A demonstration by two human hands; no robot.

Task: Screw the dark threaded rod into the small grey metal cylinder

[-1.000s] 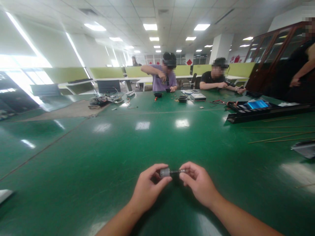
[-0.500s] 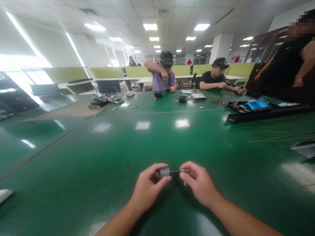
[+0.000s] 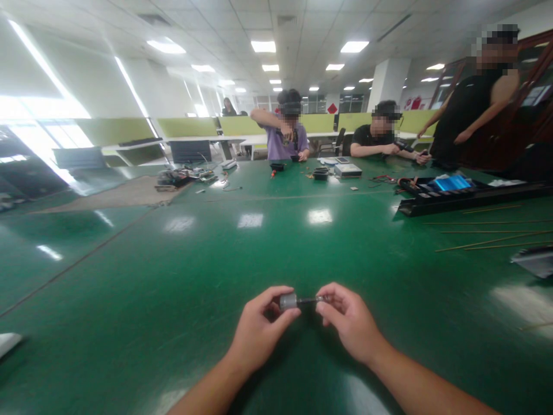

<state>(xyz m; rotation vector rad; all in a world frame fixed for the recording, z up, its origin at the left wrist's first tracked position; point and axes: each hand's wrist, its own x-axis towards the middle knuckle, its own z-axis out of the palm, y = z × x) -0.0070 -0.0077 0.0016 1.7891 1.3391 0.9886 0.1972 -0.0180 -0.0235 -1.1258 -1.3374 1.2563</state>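
Observation:
Just above the near part of the table, my left hand (image 3: 261, 331) is closed around a short grey metal cylinder (image 3: 288, 301), gripping it between thumb and fingers. A thin dark shaft (image 3: 306, 301) runs from the cylinder's right end toward my right hand (image 3: 348, 323). My right hand pinches the far end of that shaft, where a small silvery tip (image 3: 321, 299) shows between thumb and fingertips. The piece lies about level between both hands. What kind of part it is cannot be made out, and my fingers hide some of it.
The green tabletop (image 3: 207, 248) spreads ahead. At the right lie a long black channel (image 3: 466, 199) holding a blue item (image 3: 452, 183), and thin rods (image 3: 496, 233). Electronics (image 3: 185, 176) sit at far left. Two people (image 3: 287, 132) sit opposite; another person (image 3: 470, 109) stands at right.
My hands and the grey cylinder with its shaft stay almost in place. The standing person at the right has moved farther back and to the left.

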